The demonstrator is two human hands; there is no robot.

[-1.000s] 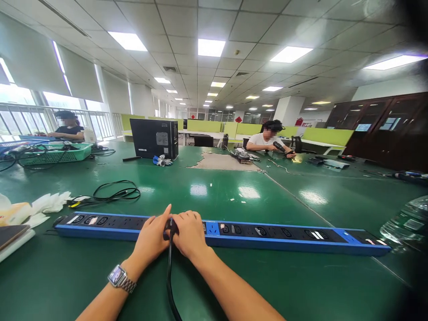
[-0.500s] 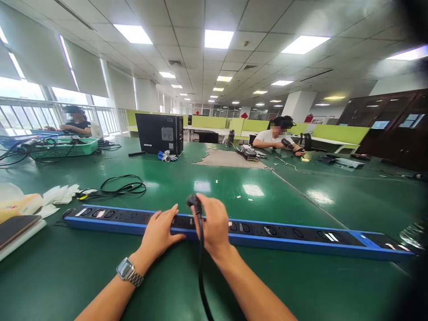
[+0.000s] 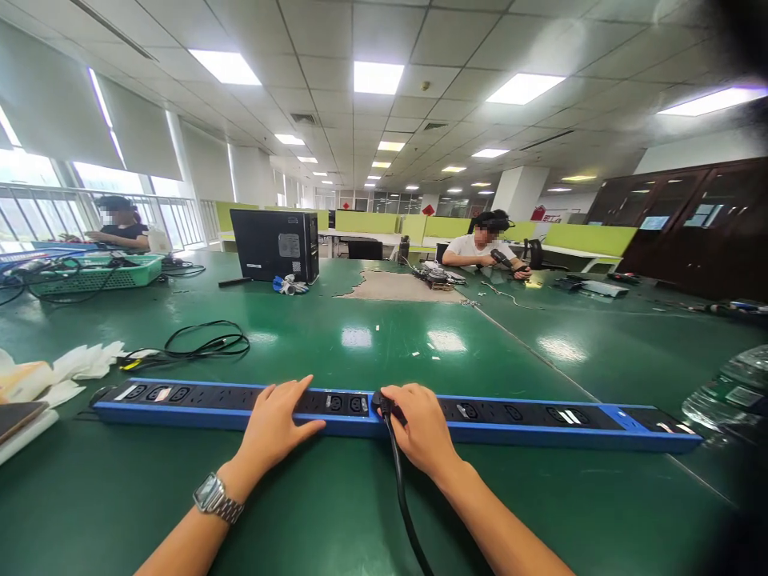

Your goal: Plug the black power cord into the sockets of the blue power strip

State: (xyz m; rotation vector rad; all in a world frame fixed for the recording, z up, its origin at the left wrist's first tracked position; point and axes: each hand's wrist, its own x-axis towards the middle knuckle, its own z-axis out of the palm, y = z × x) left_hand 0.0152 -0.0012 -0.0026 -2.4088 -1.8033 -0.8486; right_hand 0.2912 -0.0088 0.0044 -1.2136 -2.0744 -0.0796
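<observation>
Since half a second ago, the black plug (image 3: 380, 401) has come down from above the power strip (image 3: 501, 414) and is now at the blue section near its middle. The right hand (image 3: 423, 432) pinches this plug between thumb and fingers; the left hand (image 3: 273, 424) lies wide over the strip, farther left, with its thumb spread apart. The strip lies from left to right on the near part of the green table (image 3: 324, 512). Whether the pins are inside the holes cannot be told. If the plug is turned wrongly, its pins could catch on the socket face. A hard push could make the strip slide, if the left hand presses too lightly. The cord (image 3: 402, 496), running to the near side, might also pull the plug crooked.
</observation>
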